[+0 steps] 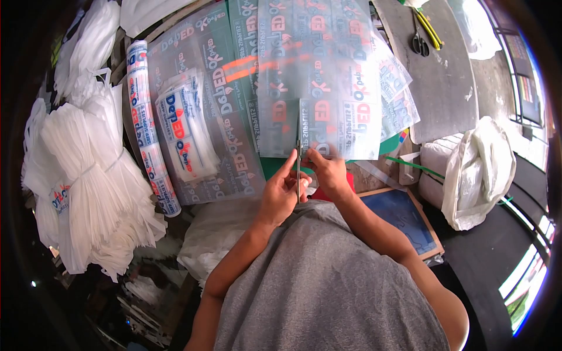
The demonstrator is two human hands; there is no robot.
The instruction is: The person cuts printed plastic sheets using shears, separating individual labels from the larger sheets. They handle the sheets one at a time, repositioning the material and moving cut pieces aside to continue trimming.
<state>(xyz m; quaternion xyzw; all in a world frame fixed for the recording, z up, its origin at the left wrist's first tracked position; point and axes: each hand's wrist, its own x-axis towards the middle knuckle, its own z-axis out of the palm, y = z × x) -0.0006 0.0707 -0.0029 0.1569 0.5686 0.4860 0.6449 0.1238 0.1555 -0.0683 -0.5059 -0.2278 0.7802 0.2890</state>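
A long, thin blade-like tool (298, 169) is seen edge-on, its narrow upper end lying over the printed plastic sheets (319, 70). My left hand (284, 190) is closed around its lower part, index finger stretched along it. Just to the right, my right hand (326, 171) is closed in a pinch at the near edge of the sheets, beside the tool. These clear sheets carry rows of red and blue-grey lettering and overlap one another. Under them, a green surface (272, 167) shows at the near edge, and an orange stripe (240, 71) shows through.
On the left lie a printed plastic roll (153, 128), a stack of printed bags (186, 126) and bundled white bags (96, 175). Black-handled scissors (419, 44) and a yellow-handled tool (432, 29) rest at upper right. A wood-framed blue panel (398, 219) and white sack (477, 175) sit right.
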